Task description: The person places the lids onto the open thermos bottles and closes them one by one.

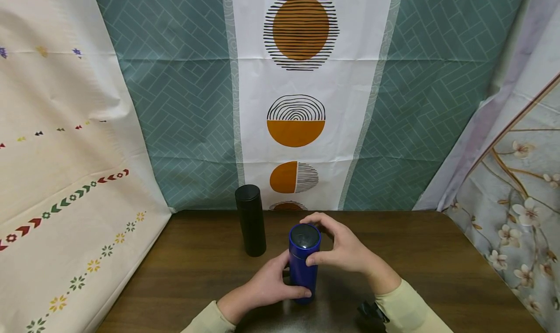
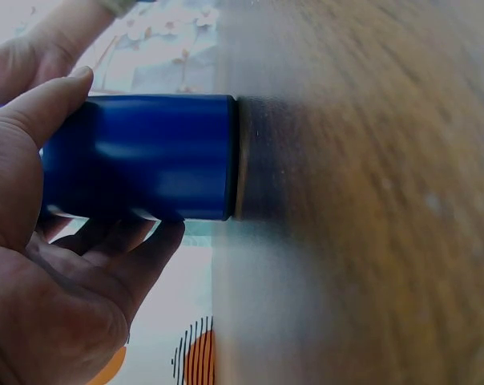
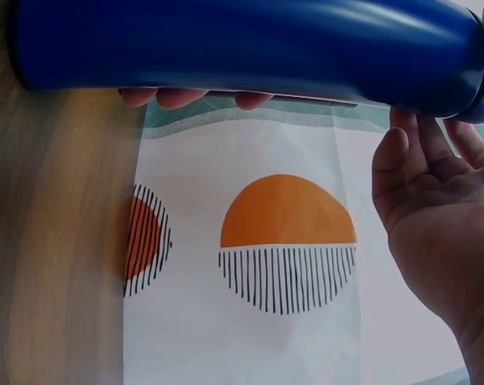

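Observation:
A blue thermos flask [image 1: 302, 273] with a dark, shiny top [image 1: 305, 236] stands upright on the brown wooden table [image 1: 197, 274]. My left hand [image 1: 268, 284] grips its lower body, thumb across the near side and fingers behind. Up at the lid, my right hand [image 1: 345, 248] holds the flask between thumb and fingers. In the left wrist view the base of the blue flask [image 2: 162, 160] meets the tabletop. The right wrist view shows the right hand [image 3: 442, 192] beside the seam below the lid.
A black cylindrical flask [image 1: 251, 223] stands farther back, left of the blue one. Behind the table hangs a green and white curtain [image 1: 188, 104] with orange circles. A cream cloth [image 1: 65, 153] hangs at left, a floral one [image 1: 520, 236] at right.

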`<act>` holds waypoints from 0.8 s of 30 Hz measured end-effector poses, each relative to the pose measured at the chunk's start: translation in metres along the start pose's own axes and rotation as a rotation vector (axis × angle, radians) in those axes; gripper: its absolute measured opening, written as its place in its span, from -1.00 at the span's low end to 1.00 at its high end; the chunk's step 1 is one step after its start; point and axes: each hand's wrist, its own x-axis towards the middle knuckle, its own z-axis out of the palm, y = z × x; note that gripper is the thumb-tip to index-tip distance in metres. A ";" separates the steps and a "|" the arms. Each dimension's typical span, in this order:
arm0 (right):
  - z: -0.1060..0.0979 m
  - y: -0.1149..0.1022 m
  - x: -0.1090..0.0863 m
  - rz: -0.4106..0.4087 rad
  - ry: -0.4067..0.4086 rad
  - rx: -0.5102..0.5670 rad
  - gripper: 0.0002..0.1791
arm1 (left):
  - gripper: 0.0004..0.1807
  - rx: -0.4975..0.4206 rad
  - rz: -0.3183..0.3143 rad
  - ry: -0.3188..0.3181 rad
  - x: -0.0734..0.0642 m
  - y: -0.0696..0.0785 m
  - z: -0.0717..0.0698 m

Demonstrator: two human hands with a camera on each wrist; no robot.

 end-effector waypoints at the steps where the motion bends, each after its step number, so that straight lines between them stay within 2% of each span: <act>1: 0.000 0.000 0.000 -0.001 0.001 -0.002 -0.19 | -0.12 0.000 0.000 0.000 0.000 0.000 0.000; 12: 0.001 0.003 0.001 -0.028 0.005 -0.028 -0.18 | -0.11 -0.004 0.002 -0.003 0.000 -0.001 0.000; 19: 0.002 0.000 -0.001 -0.011 -0.046 -0.002 -0.17 | -0.11 -0.015 -0.008 -0.005 0.000 0.000 0.000; 24: 0.001 -0.002 -0.002 -0.036 -0.076 0.042 -0.18 | -0.11 -0.012 -0.014 -0.005 0.000 0.000 0.000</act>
